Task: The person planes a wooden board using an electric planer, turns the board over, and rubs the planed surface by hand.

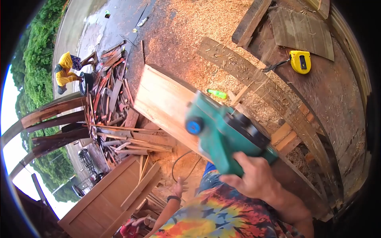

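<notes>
A green electric planer (216, 137) with a blue front knob and black parts rests on a pale wooden beam (162, 103). My right hand (256, 174) is wrapped round the planer's rear handle. The planer is slightly blurred. Away from the beam, my left hand (179, 188) hangs low beside my body, a dark band on its wrist. Its fingers look loosely apart. A thin dark cable (174, 168) loops close by; whether the hand touches it I cannot tell.
A yellow tape measure (300, 62) lies on a board at the right. Beyond the beam are a green bottle (216, 93), shavings and a curved plank (254, 81). Scrap wood (115, 95) is piled at left, near a bending person in yellow (65, 71). A wooden panel (99, 194) stands below.
</notes>
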Tool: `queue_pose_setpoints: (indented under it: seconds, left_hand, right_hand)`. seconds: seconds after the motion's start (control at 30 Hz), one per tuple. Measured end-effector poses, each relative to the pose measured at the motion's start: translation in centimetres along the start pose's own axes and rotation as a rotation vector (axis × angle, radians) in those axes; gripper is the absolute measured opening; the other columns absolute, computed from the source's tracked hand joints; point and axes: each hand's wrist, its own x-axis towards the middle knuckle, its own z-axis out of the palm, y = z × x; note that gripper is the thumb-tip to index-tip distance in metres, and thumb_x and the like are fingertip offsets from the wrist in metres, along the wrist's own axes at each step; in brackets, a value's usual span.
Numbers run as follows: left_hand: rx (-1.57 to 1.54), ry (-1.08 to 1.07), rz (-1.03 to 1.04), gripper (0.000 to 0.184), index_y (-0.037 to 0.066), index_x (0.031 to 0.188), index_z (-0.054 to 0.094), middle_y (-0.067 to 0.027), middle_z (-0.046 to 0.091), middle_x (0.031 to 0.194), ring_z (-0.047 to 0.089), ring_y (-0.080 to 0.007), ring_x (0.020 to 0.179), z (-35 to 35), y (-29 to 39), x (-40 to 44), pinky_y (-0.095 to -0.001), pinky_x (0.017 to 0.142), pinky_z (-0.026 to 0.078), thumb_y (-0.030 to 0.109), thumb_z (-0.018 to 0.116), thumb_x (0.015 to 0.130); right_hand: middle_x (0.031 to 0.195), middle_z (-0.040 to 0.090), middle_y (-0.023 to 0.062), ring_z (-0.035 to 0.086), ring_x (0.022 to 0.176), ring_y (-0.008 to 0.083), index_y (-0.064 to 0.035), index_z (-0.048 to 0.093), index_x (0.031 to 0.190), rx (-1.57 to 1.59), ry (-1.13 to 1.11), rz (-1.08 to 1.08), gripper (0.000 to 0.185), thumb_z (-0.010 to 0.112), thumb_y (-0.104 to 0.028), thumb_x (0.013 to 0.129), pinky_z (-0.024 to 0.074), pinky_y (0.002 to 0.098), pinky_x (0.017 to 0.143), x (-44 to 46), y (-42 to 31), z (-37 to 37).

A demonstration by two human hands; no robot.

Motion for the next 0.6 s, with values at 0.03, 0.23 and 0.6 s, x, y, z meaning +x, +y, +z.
queue_pose_setpoints:
  seconds: [0.03, 0.23, 0.6]
  left_hand:
    - [0.012, -0.014, -0.003, 0.070, -0.001, 0.139, 0.047, -0.0175, 0.066, 0.116, 0.069, -0.0278, 0.077, 0.2, 0.1, 0.3, -0.0395, 0.069, 0.059, 0.056, 0.028, 0.104]
    - [0.032, -0.039, -0.007, 0.068, 0.003, 0.143, 0.045, -0.0158, 0.067, 0.115, 0.068, -0.0262, 0.077, 1.2, 2.6, 1.2, -0.0381, 0.070, 0.057, 0.056, 0.031, 0.103]
    - [0.174, -0.056, 0.099, 0.064, 0.001, 0.139, 0.047, -0.0231, 0.064, 0.122, 0.068, -0.0317, 0.083, 1.2, 3.6, 0.5, -0.0414, 0.073, 0.056, 0.053, 0.039, 0.102]
  right_hand:
    - [0.071, 0.066, 0.0210, 0.068, 0.068, 0.0407, 0.0000, 0.061, 0.099, -0.010, -0.024, 0.042, 0.069, 0.065, -0.067, 0.083, 0.0554, 0.0468, 0.056, -3.2, 1.1, -1.2]
    - [0.067, 0.065, 0.0149, 0.068, 0.059, 0.0308, 0.0005, 0.064, 0.094, -0.050, -0.070, -0.001, 0.070, 0.069, -0.068, 0.079, 0.0559, 0.0401, 0.055, -10.6, 5.0, -3.7]
    - [0.065, 0.062, 0.0239, 0.067, 0.064, 0.0421, -0.0007, 0.056, 0.094, 0.132, -0.210, 0.025, 0.058, 0.065, -0.058, 0.089, 0.0538, 0.0481, 0.053, 9.8, -3.7, 0.5]
